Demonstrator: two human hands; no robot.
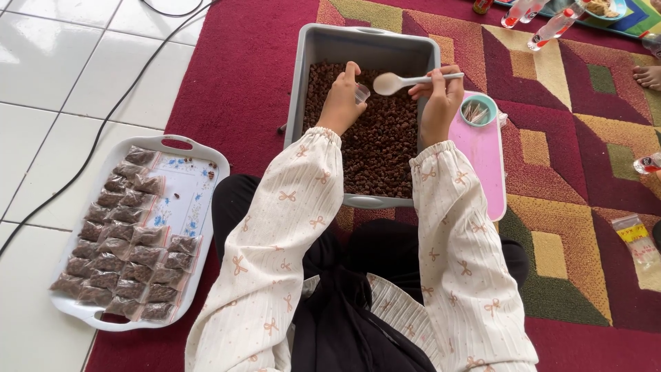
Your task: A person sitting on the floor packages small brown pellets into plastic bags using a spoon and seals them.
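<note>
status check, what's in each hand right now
Left hand holds small clear cup over grey tub. Right hand grips white spoon. Nothing between them.

A patterned carpet (551, 186) — dark red with tan and green blocks — covers the floor beside white tiles (62, 83), where a black cable (103, 117) trails. On the carpet rest a grey tub (303, 76) of brown pellets, a pink board (482, 158), and — overlapping the tiles — a white tray (189, 186) of filled bags.

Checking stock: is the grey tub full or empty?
Partly full: small dark brown pieces cover the grey tub floor, while its walls rise bare above them.
</note>
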